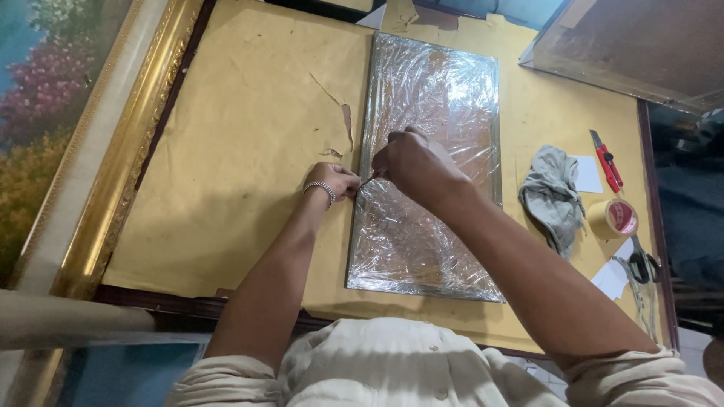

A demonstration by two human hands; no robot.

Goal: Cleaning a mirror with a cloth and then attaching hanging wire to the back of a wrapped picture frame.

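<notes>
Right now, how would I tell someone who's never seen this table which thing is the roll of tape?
Start at the long plastic-wrapped panel lying on the brown paper-covered table, then look to its right, past the crumpled grey cloth. The roll of tape lies just beyond it, near the table's right edge. It is the only round thing there, tan with a red middle, below the red utility knife.

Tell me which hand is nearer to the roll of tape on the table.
Right. The right hand rests on the plastic-wrapped panel, with the grey cloth between it and the roll of tape. The left hand sits farther off, at the panel's left edge.
</notes>
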